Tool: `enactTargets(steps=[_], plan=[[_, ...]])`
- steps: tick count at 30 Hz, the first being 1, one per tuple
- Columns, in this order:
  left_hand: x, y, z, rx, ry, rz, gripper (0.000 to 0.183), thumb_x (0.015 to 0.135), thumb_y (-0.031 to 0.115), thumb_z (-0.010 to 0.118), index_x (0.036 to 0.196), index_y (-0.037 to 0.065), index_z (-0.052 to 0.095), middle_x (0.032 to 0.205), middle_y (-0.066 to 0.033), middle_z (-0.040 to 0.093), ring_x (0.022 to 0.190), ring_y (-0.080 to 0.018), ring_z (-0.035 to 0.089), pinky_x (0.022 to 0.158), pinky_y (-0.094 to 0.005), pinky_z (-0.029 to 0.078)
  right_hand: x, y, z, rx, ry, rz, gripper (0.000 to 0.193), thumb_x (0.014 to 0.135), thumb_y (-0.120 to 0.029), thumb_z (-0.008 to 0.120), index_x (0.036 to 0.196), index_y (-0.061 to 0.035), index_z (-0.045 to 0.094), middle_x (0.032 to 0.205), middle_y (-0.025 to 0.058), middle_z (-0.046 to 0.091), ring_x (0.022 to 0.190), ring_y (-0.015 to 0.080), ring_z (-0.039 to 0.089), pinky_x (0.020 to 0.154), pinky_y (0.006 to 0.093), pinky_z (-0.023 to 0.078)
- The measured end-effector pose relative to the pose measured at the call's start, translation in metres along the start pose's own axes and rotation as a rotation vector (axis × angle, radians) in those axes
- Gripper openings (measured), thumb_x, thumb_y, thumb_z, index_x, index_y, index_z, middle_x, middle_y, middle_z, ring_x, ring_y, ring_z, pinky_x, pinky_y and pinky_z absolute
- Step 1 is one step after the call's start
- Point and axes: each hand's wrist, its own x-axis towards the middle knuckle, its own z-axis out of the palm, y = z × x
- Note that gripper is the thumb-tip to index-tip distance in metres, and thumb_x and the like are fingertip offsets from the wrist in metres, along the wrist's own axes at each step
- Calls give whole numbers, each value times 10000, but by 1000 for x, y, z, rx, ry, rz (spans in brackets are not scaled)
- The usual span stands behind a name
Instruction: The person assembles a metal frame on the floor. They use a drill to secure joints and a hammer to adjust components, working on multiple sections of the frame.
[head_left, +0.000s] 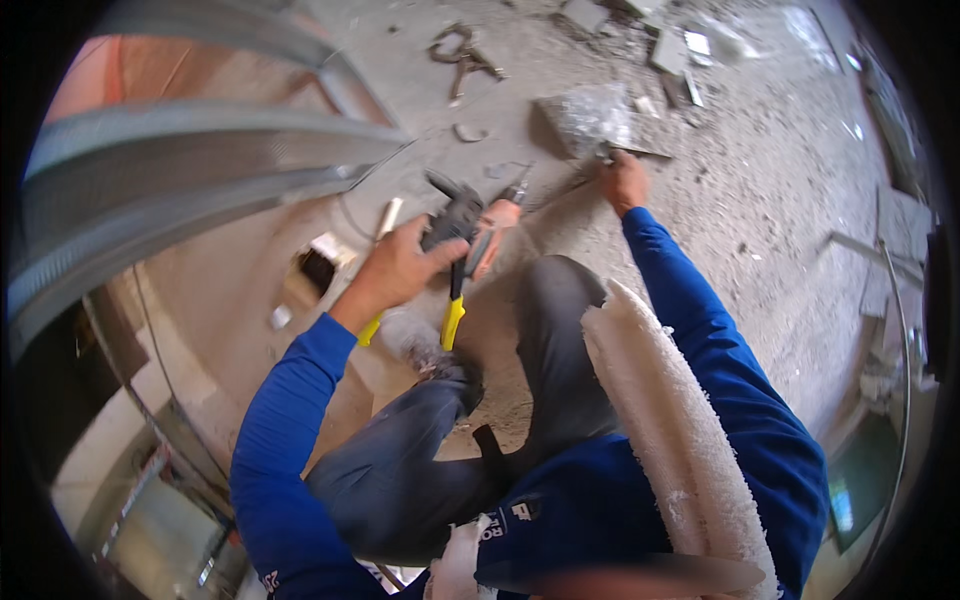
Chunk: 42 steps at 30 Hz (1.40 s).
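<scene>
My left hand is closed round a black hand tool with yellow handles, blurred by motion; its exact kind is hard to make out. Right beside it lies an orange and black power drill with a bit pointing away. Farther out, my right hand reaches to a clear plastic bag on the floor, its fingers closed at the bag's near edge. A thin flat dark piece sticks out next to those fingers. Whatever they grip is too small to tell.
Metal profiles cross the left side. A locking clamp lies on the dusty floor at the top. Broken pieces and rubble are scattered at the far right. A pale foam tube hangs before my chest.
</scene>
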Motion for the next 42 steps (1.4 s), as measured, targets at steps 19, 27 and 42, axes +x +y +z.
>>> enactTargets(steps=[19,27,42], plan=[[-54,-47,24,561,-31,-66,492,909,439,672,1135,13,571,911,-266,693,907,-457,664,776,-547,512,19,-6,-22,-5,-17,-62,338,815,-401,740,1048,-155,744,979,136,738,959,351,694,851,494,507],[-52,-48,22,562,-16,-35,474,902,420,687,1104,9,567,873,-263,689,884,-464,662,763,-554,506,10,-10,1,-38,128,79,295,837,-407,718,1011,-174,766,1094,97,703,1059,321,655,897,501,482],[-52,-63,25,559,39,79,405,893,386,700,996,14,575,841,-234,680,849,-429,668,736,-529,510,-13,-30,-17,34,187,-275,143,866,-250,712,958,-144,745,1009,71,715,934,316,659,811,430,512]])
